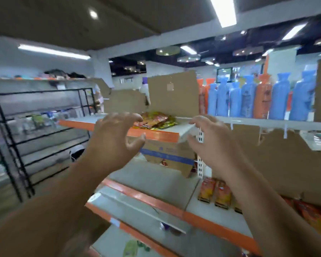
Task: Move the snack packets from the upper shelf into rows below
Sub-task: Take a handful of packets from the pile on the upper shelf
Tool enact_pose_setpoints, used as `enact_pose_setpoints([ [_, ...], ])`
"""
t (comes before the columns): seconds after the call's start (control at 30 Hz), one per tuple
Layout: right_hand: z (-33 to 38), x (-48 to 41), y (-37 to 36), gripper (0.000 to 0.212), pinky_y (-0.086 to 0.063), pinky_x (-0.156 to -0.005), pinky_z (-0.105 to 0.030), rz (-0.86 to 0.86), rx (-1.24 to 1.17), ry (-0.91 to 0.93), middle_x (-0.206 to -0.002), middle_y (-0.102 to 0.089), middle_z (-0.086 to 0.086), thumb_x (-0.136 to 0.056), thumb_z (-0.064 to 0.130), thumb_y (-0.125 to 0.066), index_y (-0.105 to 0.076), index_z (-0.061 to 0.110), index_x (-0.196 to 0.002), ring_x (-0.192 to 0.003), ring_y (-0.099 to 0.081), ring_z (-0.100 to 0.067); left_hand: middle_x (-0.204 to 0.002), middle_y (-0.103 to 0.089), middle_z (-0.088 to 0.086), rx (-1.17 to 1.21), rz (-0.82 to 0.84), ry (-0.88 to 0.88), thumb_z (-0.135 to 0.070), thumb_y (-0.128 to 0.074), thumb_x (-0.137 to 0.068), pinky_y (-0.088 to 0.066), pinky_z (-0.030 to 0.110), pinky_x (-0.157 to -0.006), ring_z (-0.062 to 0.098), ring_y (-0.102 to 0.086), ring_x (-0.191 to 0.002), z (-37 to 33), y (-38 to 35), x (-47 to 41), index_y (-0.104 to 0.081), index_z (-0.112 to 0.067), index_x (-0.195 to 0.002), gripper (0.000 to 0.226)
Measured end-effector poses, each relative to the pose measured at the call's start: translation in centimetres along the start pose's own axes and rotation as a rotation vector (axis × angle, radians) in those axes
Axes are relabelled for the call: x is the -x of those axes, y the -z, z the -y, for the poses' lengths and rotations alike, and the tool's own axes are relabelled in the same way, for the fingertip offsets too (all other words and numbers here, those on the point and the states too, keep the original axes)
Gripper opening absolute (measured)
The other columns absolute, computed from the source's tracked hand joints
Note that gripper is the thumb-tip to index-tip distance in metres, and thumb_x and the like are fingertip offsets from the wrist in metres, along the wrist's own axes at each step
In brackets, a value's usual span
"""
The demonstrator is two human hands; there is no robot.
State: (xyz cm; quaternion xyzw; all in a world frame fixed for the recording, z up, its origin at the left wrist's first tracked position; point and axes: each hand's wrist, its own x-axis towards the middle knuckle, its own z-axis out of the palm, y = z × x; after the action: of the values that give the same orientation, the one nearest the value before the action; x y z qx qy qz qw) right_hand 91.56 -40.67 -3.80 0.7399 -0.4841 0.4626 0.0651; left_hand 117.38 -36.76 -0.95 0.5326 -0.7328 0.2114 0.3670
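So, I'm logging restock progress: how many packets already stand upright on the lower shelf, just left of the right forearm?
2. They stand side by side on the lower shelf: the left packet and the right packet. The right forearm may hide more.

— Where are the person's hands?
— Both are raised to the upper shelf: the left hand is in front of its orange edge and the right hand by its corner. Their fingers are bent and spread, holding nothing.
— And the snack packets?
— A loose heap on that shelf, between the hands, before a cardboard flap. Orange packets stand in rows on the lower shelf.
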Motion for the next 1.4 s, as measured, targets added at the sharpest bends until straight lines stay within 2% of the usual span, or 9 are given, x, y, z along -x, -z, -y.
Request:
enact_pose_setpoints([
  [0.2,6.8,-6.1,-1.4,0.025,-0.053,-0.086,-0.038,0.103,-0.032,0.102,-0.110,-0.061,0.007,-0.090,0.039,-0.065,-0.066,0.031,-0.113,-0.105,-0.059,-0.018,-0.127,-0.068,-0.009,-0.131,0.096,0.060,-0.047,-0.066,-0.094,-0.042,0.039,-0.097,0.019,-0.057,-0.117,7.6,6.3,-0.4,-0.063,-0.033,-0.125,0.035],
  [0.47,9.2,-13.7,-6.3,0.020,-0.059,-0.077,-0.039,0.392,0.049,0.087,-0.103,-0.064,0.011,-0.090,0.047,-0.067,-0.067,0.035,-0.107,-0.083,-0.066,-0.013,-0.112,-0.064,-0.022,0.072,0.271,0.219,-0.050,-0.065,-0.093,-0.054,0.041,-0.092,0.004,-0.060,-0.105,14.9,3.6,-3.5,-0.063,-0.044,-0.115,0.023],
  [0.63,8.6,-18.7,-9.9,0.020,-0.041,-0.059,-0.029,0.637,0.197,0.106,-0.086,-0.059,0.011,-0.091,0.049,-0.067,-0.064,0.039,-0.108,-0.068,-0.057,-0.009,-0.105,-0.066,-0.024,0.096,0.381,0.215,-0.057,-0.064,-0.090,-0.056,0.034,-0.087,-0.003,-0.064,-0.097,19.3,-1.5,-7.8,-0.065,-0.045,-0.105,0.019],
  [0.8,6.9,-24.3,-14.7,0.034,-0.051,-0.082,-0.035,0.778,0.320,0.116,-0.104,-0.061,0.014,-0.093,0.053,-0.064,-0.063,0.037,-0.122,-0.092,-0.061,-0.010,-0.102,-0.066,-0.024,0.114,0.482,0.217,-0.058,-0.066,-0.087,-0.054,0.030,-0.082,0.002,-0.066,-0.096,22.7,-6.8,-13.6,-0.067,-0.045,-0.103,0.020],
  [1.0,4.8,-30.7,-19.7,0.030,-0.057,-0.086,-0.040,0.839,0.378,0.066,-0.098,-0.069,0.004,-0.094,0.050,-0.064,-0.066,0.033,-0.118,-0.090,-0.069,-0.018,-0.117,-0.064,-0.014,0.180,0.548,0.201,-0.041,-0.071,-0.094,-0.047,0.016,-0.073,0.002,-0.066,-0.094,25.9,-13.5,-19.5,-0.069,-0.035,-0.119,0.027],
  [1.13,4.9,-33.4,-22.9,0.028,-0.055,-0.093,-0.043,0.896,0.446,0.053,-0.093,-0.063,0.010,-0.096,0.048,-0.061,-0.066,0.031,-0.117,-0.090,-0.072,-0.018,-0.133,-0.066,-0.011,0.186,0.624,0.156,-0.040,-0.071,-0.092,-0.048,0.027,-0.093,0.007,-0.063,-0.108,28.0,-18.0,-21.8,-0.068,-0.035,-0.129,0.037],
  [1.27,4.9,-35.7,-25.6,0.032,-0.056,-0.092,-0.042,0.936,0.462,-0.013,-0.096,-0.062,0.008,-0.098,0.044,-0.059,-0.065,0.025,-0.122,-0.093,-0.071,-0.020,-0.138,-0.063,-0.011,0.126,0.722,0.097,-0.047,-0.064,-0.095,-0.051,0.030,-0.095,0.013,-0.064,-0.113,29.8,-21.5,-24.7,-0.061,-0.041,-0.137,0.043],
  [1.33,4.2,-36.3,-27.3,0.035,-0.057,-0.088,-0.040,0.959,0.481,-0.069,-0.096,-0.060,0.006,-0.098,0.045,-0.060,-0.063,0.022,-0.125,-0.093,-0.072,-0.023,-0.133,-0.065,-0.009,0.055,0.800,0.064,-0.054,-0.062,-0.094,-0.055,0.032,-0.092,0.012,-0.067,-0.101,30.7,-23.4,-25.9,-0.059,-0.044,-0.138,0.045],
  [1.4,3.0,-37.1,-29.2,0.042,-0.056,-0.071,-0.033,0.971,0.498,-0.145,-0.093,-0.059,0.003,-0.097,0.046,-0.063,-0.062,0.018,-0.128,-0.093,-0.072,-0.027,-0.113,-0.070,-0.009,0.043,0.849,0.034,-0.057,-0.062,-0.094,-0.056,0.028,-0.074,0.009,-0.068,-0.080,31.5,-25.2,-27.2,-0.065,-0.042,-0.126,0.035],
])
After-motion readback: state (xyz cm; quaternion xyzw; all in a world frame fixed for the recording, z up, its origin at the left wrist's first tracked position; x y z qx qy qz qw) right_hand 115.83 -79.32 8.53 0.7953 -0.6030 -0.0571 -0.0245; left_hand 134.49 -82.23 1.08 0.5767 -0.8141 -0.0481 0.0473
